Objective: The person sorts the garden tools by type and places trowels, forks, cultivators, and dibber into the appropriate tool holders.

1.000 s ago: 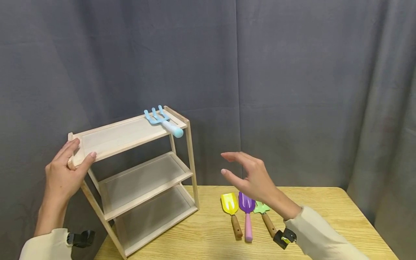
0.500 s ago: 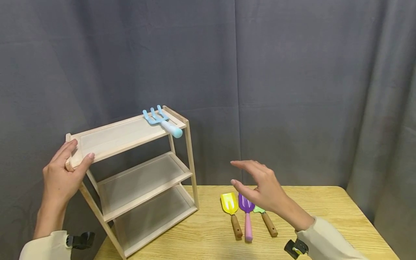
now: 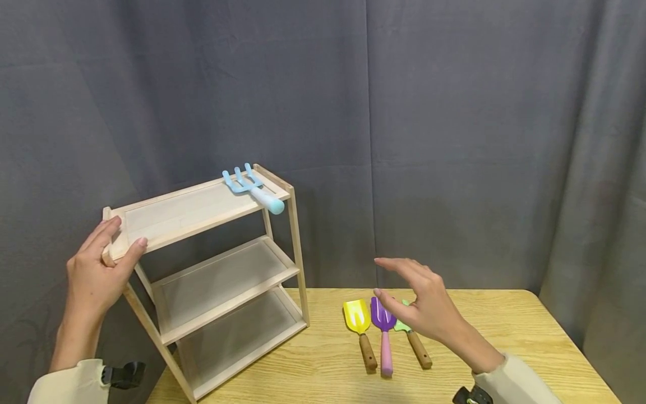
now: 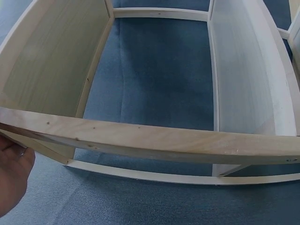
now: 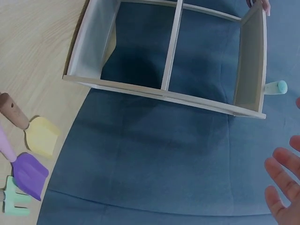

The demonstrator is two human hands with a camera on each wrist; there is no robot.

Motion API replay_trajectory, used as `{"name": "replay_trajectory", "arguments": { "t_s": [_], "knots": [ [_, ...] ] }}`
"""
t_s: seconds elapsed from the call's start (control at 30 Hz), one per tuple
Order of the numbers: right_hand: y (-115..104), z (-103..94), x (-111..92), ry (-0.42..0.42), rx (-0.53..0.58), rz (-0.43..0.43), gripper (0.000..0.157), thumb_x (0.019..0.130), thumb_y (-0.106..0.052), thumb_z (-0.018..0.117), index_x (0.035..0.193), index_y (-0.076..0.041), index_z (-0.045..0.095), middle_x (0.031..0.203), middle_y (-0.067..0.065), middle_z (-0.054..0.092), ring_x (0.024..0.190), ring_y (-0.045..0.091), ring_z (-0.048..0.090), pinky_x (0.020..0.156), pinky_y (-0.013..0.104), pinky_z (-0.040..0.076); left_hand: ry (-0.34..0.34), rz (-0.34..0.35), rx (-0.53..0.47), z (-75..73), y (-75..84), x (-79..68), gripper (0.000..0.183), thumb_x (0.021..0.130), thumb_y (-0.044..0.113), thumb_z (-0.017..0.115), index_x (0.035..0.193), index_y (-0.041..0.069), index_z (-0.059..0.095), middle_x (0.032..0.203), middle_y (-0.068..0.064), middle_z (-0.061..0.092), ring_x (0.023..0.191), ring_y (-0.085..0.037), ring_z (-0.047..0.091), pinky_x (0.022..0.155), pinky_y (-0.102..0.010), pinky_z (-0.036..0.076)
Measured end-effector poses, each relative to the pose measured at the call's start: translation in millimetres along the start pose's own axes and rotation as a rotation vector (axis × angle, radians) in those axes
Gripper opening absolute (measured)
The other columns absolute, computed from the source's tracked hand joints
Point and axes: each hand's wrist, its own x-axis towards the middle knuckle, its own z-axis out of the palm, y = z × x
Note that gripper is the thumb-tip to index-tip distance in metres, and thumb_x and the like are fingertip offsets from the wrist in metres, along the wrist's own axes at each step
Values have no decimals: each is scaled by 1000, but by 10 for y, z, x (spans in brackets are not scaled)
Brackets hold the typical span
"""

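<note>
"Three-tier wooden rack [image 3: 222, 278], where?"

"Left side of the counter [image 3: 323, 359], upright, angled. Right end sits nearer the back edge."

"Hands?"

"The left hand [image 3: 98, 269] grips the left end of the top shelf [image 3: 176, 216], fingers on top, thumb at the front edge. The right hand [image 3: 426, 306] is wide, thumb and fingertips well parted, above the counter."

"Anything on the rack?"

"Blue fork [image 3: 262, 196], right end of the top shelf. Tines at its back edge, handle poking past its front edge."

"Rest?"

"Yellow shovel [image 3: 358, 317], purple shovel [image 3: 386, 331], green rake [image 3: 418, 348]. Side by side, right of the rack, heads toward the counter's back edge. Rake's head partly hidden by the right hand."

"Behind?"

"Grey curtain [image 3: 323, 112], past the back edge."
</note>
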Motion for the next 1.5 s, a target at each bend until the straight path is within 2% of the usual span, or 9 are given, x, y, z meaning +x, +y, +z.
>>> {"name": "replay_trajectory", "arguments": {
  "t_s": [0.2, 0.5, 0.67, 0.87, 1.13, 1.5],
  "knots": [
    [50, -35, -83, 19, -16, 13, 50, 77, -12, 77, 125, -9, 63, 120, 4, 66, 110, 25, 61, 88, 50, 47, 4, 4, 3, -6, -4, 4, 57, 86, 21, 72, 136, 2, 55, 140, -20, 49, 130, -36, 43, 110, -40, 27],
    [148, -114, -224, 58, -32, 42, 51, 75, -8, 77, 125, -11, 64, 118, 3, 66, 108, 23, 61, 95, 25, 43, 3, -1, 0, -8, -7, -6, 56, 86, 20, 72, 136, 2, 55, 141, -19, 49, 130, -36, 43, 110, -39, 27],
    [207, -160, -331, 61, -51, 91, 51, 75, -9, 78, 124, -11, 64, 117, 1, 66, 106, 20, 62, 94, 18, 40, -5, 10, 5, -10, 3, 5, 56, 86, 21, 72, 136, 1, 55, 140, -19, 49, 131, -35, 43, 110, -39, 27],
    [266, -201, -444, 52, -77, 145, 52, 74, -10, 80, 124, -11, 65, 116, 0, 66, 106, 20, 62, 94, 16, 39, -13, 5, 3, -16, 9, 8, 56, 86, 20, 71, 136, 0, 54, 141, -20, 48, 131, -36, 43, 110, -39, 27],
    [349, -232, -581, 72, -119, 148, 53, 72, -9, 81, 123, -10, 66, 113, 1, 68, 100, 24, 64, 90, 14, 40, -11, 7, 12, -11, 2, 9, 56, 86, 20, 72, 135, -2, 55, 140, -21, 48, 131, -37, 43, 110, -40, 27],
    [467, -265, -782, 127, -191, 185, 54, 69, -7, 82, 120, -12, 67, 106, -2, 68, 93, 20, 62, 79, 17, 42, -16, 5, 7, -13, 12, -6, 56, 87, 21, 70, 137, -1, 53, 141, -21, 47, 131, -38, 42, 110, -45, 26]
  ]
}}
